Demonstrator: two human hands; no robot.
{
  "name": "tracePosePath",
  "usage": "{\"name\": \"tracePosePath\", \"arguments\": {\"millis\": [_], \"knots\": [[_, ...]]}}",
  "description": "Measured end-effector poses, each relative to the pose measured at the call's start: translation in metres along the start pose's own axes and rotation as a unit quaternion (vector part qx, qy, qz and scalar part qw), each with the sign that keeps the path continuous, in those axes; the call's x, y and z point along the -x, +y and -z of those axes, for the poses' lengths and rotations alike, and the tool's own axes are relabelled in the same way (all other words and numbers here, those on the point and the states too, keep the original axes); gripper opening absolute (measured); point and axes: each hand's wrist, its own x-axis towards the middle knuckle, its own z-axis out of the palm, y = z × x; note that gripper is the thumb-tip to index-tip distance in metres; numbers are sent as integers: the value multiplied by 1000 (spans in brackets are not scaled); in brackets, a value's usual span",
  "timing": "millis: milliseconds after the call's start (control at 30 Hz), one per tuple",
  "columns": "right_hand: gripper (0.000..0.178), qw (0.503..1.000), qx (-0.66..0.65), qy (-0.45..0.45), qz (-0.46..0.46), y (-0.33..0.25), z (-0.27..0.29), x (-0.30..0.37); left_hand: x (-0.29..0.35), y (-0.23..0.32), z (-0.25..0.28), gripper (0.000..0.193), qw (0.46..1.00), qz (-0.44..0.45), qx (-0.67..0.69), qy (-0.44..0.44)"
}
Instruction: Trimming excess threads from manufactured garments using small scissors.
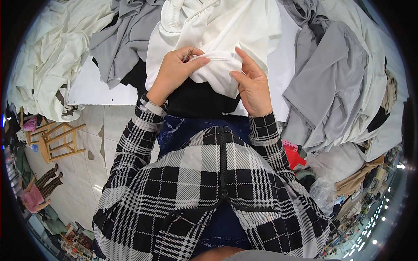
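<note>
A white garment [213, 26] with a gathered elastic edge lies spread before me, and its near part is lifted over black cloth [196, 98]. My left hand [174, 69] pinches a seamed fold of it between thumb and forefinger. Tucked in that same hand is a small metal tool with a dark red part [187, 55]; it looks like thread snips, mostly hidden by the fingers. On the other side of the fold, my right hand [253, 85] has the cloth between its fingers, with thumb and forefinger somewhat apart.
Grey garments [331, 82] are heaped at the right, and another grey garment [124, 41] lies at the left. Beyond that is a pile of white clothes [56, 52]. A wooden stool [61, 139] stands on the tiled floor, with a person [37, 191] farther off at lower left.
</note>
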Motion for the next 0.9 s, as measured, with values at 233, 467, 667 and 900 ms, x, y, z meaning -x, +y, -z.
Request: {"name": "tracePosePath", "arguments": {"millis": [233,467,667,900], "knots": [[36,997,-42,32,-52,-1,0,1,3,7,1,26,999,1,-41,-8],[38,999,-3,18,-40,6,10,3,21,33,-17,21,964,-210,-150,57],[39,998,-38,16,-42,6,2,8,9,18,-23,13,986,-148,-77,-8],[50,996,-70,27,-46,0,0,11,14,24,-23,16,991,-119,-48,-23]]}}
